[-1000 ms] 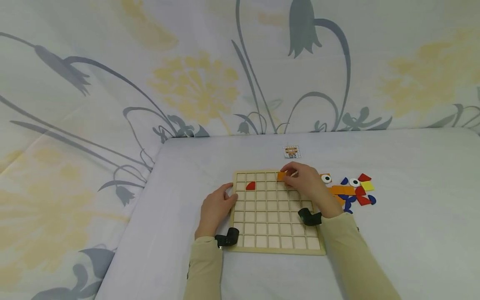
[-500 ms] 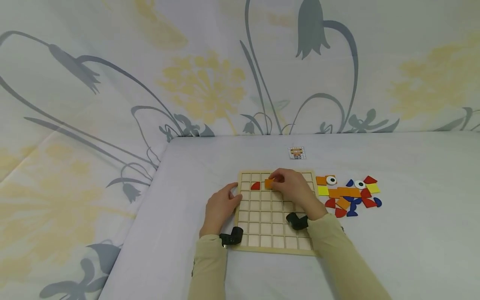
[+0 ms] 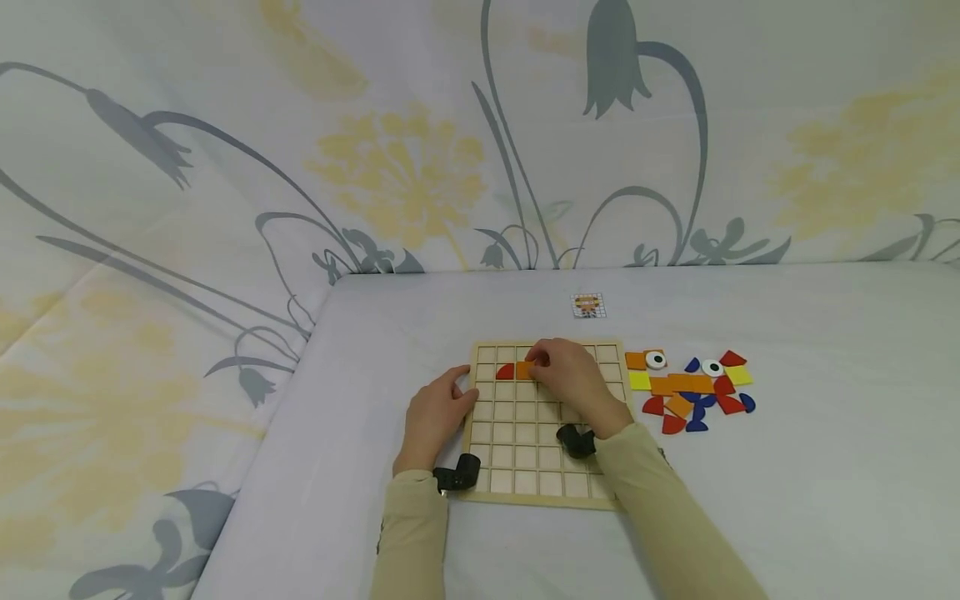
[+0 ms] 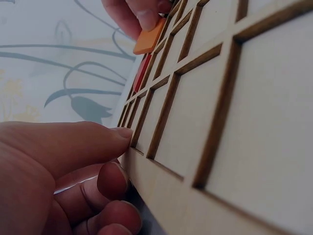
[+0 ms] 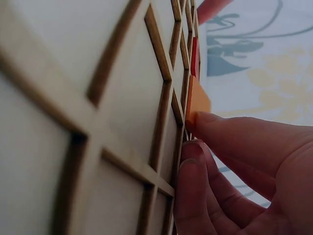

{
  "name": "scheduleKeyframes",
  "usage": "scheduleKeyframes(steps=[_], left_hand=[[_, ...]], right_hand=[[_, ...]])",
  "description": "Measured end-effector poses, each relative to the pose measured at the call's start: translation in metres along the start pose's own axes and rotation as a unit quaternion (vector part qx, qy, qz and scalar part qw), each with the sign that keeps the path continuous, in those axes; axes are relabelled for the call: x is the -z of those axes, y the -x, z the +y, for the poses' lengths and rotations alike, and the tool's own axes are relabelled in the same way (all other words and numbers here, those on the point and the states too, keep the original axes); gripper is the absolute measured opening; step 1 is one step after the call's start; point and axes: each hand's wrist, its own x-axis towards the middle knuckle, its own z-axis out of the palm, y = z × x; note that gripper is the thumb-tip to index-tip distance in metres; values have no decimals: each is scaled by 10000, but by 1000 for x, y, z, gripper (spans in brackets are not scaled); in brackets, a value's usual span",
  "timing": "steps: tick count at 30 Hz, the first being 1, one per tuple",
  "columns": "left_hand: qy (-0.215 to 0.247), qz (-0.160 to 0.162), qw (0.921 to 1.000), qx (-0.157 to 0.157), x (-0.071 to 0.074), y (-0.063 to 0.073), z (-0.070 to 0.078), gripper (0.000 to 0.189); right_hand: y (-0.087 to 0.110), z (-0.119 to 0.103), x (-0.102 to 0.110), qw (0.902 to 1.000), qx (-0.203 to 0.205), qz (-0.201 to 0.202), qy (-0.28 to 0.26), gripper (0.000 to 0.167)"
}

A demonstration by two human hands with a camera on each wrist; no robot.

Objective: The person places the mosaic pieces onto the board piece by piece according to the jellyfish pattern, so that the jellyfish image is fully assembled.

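A wooden grid board (image 3: 540,502) lies on the white surface. Along its left edge, my left hand (image 3: 433,418) grips the rim, the thumb (image 4: 117,134) on top and the other fingers curled beside it. My right hand (image 3: 573,382) pinches an orange square tile (image 3: 522,370) near the top of the grid. In the right wrist view the tile (image 5: 198,104) stands tilted, one edge at the grid slats. Right beside it, a red quarter-circle piece (image 3: 505,372) sits in a cell. The right forearm covers part of the board's right side.
Right of the board lies a loose group of orange tiles (image 3: 681,382), red and blue rounded pieces, yellow squares (image 3: 738,375) and white eye discs (image 3: 712,367). A small pattern card (image 3: 588,306) lies behind the board. A flower-patterned cloth (image 3: 405,167) rises at the back.
My right hand has moved left and slightly down across the board with the orange tile, from the upper right to beside the red piece. The left hand stays on the edge.
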Motion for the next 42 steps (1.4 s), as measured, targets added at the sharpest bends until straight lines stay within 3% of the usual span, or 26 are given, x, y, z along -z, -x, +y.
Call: scheduleKeyframes(steps=[6,14,21,33,42], left_hand=[[16,11,10000,-2,-1,0,1,42],[118,-56,9999,-30,-2,-2,4,42],[50,-61,10000,4,-2,-2,5,43],[36,16,10000,25,1,-2,4,42],[-45,11,10000,48,1,0,4,42]], right_hand=[[2,0,1,10000,29,-19,36,11],[6,8,11,9986,32,-293,-450,22],[8,13,19,9980,95,-477,-393,22],[23,33,42,9993,-91,-250,-253,26],[34,58,66,9980,-625,80,37,27]])
